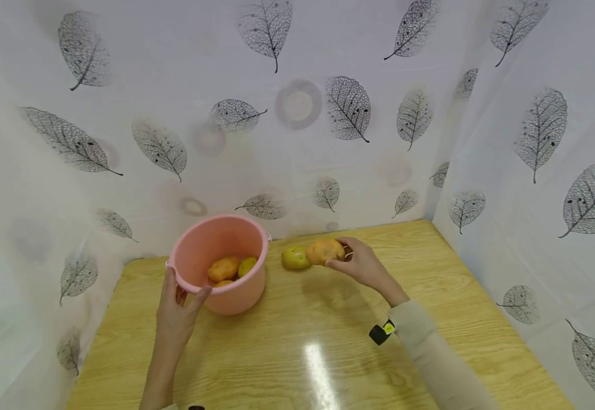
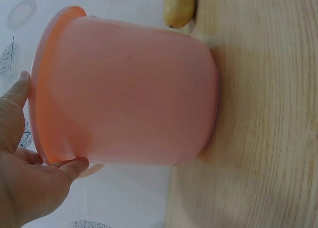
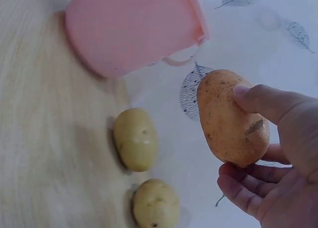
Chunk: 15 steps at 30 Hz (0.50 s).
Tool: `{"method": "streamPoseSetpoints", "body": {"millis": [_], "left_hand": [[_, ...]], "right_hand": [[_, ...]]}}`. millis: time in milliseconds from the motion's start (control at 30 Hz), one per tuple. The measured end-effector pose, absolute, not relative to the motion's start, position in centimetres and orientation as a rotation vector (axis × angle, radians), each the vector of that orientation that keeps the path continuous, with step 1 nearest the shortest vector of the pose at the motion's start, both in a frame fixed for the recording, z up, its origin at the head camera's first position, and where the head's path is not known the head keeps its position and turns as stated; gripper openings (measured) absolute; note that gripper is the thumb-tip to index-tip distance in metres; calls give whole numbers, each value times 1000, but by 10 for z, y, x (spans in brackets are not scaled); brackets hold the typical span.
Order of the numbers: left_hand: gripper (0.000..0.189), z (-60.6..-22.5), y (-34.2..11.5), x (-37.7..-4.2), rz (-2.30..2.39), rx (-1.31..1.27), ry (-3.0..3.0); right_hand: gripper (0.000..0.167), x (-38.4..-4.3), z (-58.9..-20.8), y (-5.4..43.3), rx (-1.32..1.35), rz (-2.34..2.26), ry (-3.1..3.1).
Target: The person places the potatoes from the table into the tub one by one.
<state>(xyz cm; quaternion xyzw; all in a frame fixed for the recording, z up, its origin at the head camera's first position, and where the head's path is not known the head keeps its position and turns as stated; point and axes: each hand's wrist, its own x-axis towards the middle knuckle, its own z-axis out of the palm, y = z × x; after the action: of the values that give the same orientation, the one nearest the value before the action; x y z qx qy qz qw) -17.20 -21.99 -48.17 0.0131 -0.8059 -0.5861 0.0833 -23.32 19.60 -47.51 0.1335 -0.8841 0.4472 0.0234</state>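
Observation:
A pink plastic bucket (image 1: 236, 299) stands on the table, with several potatoes (image 1: 224, 267) inside it. My left hand (image 1: 176, 310) grips the near left of its rim, fingers at the outside and thumb at the edge. In my right hand (image 1: 361, 265) is a brown-skinned potato (image 3: 231, 118), pinched between thumb and fingers and raised over the table to the right of the bucket. Two yellowish potatoes, one nearer the bucket (image 3: 136, 139) and one farther (image 3: 156, 204), lie on the table. The head view shows the first (image 1: 295, 258); the held potato largely hides the other.
The wood-grain table (image 1: 277, 353) meets a pale curtain (image 1: 297, 165) with leaf prints behind, and another stretch of it runs along the right side. A black device with a yellow mark (image 1: 381, 332) sits at the right wrist.

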Motion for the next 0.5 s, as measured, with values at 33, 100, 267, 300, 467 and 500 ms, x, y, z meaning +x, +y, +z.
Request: {"method": "streamPoseSetpoints", "body": {"millis": [33, 100, 267, 300, 467, 500], "left_hand": [[102, -481, -220, -172, -1748, 41, -2408], [102, -481, -220, -172, -1746, 42, -2411], [102, -480, -219, -171, -1740, 31, -2410], [101, -479, -219, -171, -1738, 30, -2410], [101, -480, -219, -171, -1738, 40, -2411], [101, -480, -219, -172, -1740, 40, -2410]], "right_hand": [[65, -234, -471, 196, 419, 1387, -2730], [65, -235, -464, 197, 431, 1378, -2725], [65, -236, -443, 198, 461, 1359, -2701], [65, -236, -439, 198, 470, 1358, -2697], [65, -237, -423, 199, 471, 1344, -2701], [65, -237, -421, 200, 471, 1339, -2702]]}}
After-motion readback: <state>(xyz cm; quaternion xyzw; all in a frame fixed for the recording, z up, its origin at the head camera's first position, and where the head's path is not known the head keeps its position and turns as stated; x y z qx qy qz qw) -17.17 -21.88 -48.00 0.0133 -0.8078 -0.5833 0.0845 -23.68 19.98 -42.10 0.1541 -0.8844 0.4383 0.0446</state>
